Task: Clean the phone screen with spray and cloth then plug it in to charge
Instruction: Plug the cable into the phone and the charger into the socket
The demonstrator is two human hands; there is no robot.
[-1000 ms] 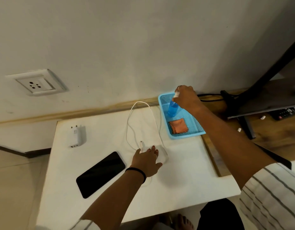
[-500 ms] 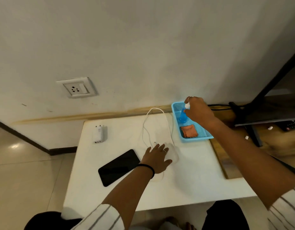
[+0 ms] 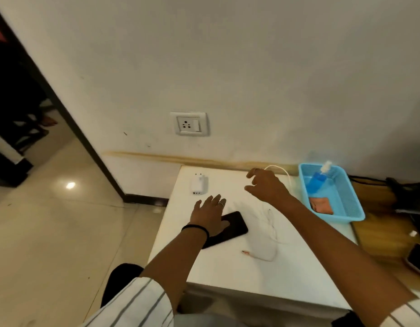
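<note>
A person's left hand (image 3: 210, 214) lies flat, fingers straight, on the black phone (image 3: 230, 228) on the white bench (image 3: 298, 263), while the right hand (image 3: 265, 187) hovers above it, grip loosely curled and empty. The spray bottle (image 3: 318, 179) leans inside the blue basket (image 3: 350, 204) over a folded orange cloth (image 3: 321, 205); the white charger (image 3: 199, 184) lies below the wall socket (image 3: 189, 123), its cable (image 3: 272, 223) loose between phone and basket.

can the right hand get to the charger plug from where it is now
Probably yes: the right hand hovers open over the table, and the white charger plug lies uncovered to its left. The left hand rests lower down, on the phone.
</note>
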